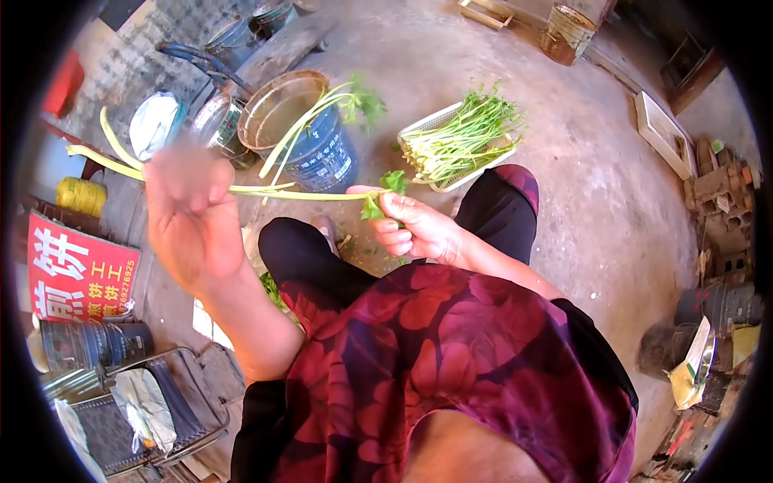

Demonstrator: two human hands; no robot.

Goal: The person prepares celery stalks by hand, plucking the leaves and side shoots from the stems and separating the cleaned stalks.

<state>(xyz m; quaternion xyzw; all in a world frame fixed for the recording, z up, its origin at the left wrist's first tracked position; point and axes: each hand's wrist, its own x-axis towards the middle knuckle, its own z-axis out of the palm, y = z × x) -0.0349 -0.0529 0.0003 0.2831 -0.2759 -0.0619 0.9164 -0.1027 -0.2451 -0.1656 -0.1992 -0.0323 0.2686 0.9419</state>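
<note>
My left hand [197, 221] is raised on the left, its fingertips blurred and closed around long pale-green celery stalks [310, 195]. The pale stalk ends stick out past it to the left. My right hand [419, 229] pinches the leafy end of the same celery between thumb and fingers, with green leaves [393, 182] showing above the grip. Further celery stems [299, 129] slant up across the front of a blue bucket, ending in blurred leaves; whether they join the held stalk I cannot tell.
The blue bucket [326, 161] with a dirty rim stands ahead. Beside it, a white basket [459, 182] is heaped with celery [463, 137]. A red sign [80, 274] and a folding chair [161, 406] are at left. Bricks [717, 189] line the right side.
</note>
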